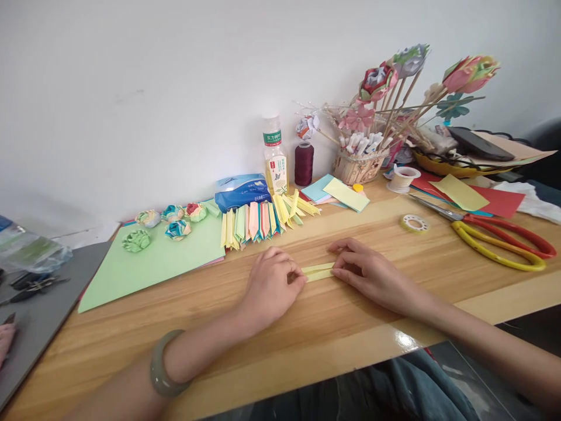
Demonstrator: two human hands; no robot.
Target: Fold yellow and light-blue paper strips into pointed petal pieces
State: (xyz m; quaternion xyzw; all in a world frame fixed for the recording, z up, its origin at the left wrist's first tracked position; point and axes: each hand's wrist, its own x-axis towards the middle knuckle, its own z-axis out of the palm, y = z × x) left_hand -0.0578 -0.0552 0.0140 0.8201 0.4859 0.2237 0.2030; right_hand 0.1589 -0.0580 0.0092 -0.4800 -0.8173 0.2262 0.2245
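Note:
A narrow folded strip of yellow paper (319, 272) lies just above the wooden table, stretched between my two hands. My left hand (275, 280) pinches its left end between thumb and fingers. At the other end, my right hand (366, 270) grips the strip with thumb and forefinger, its remaining fingers loosely bent. Both ends of the paper are hidden by my fingers. Behind my left hand stands a row of folded paper strips (252, 223) in yellow, green, pink and blue, with more yellow folded strips (291, 209) piled at its right.
Several paper flowers (176, 230) sit on green paper sheets (162, 272) at left. Behind are a blue tissue pack (242, 192), a bottle (276, 161) and a thread spool (304, 164). Scissors (495, 231), a tape roll (414, 223) and a flower basket (359, 166) stand to the right.

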